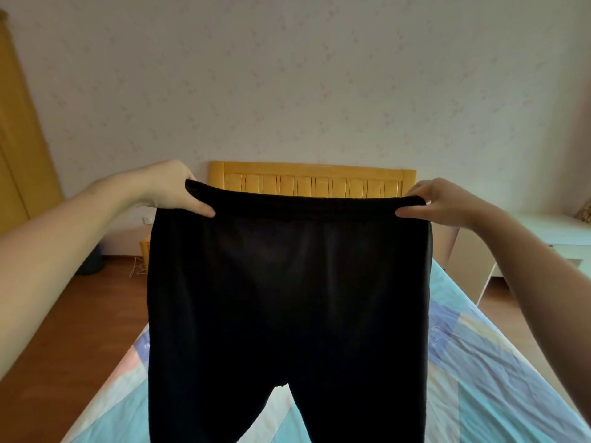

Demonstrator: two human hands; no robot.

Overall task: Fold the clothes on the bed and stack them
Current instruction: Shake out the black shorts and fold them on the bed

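Note:
A pair of black trousers [287,298] hangs in the air in front of me, spread flat, waistband up, both legs dropping out of the frame's bottom. My left hand [174,190] pinches the waistband's left corner, thumb in front. My right hand [443,203] pinches the right corner the same way. Below and behind the trousers lies the bed [479,362] with a patchwork sheet in blue, teal and peach. No other clothes show; the trousers hide the bed's middle.
A yellow wooden headboard [311,180] stands against the pale wall. A wooden wardrobe [19,148] is at the far left, with brown floor [80,314] beside the bed. A white desk [550,238] stands to the right.

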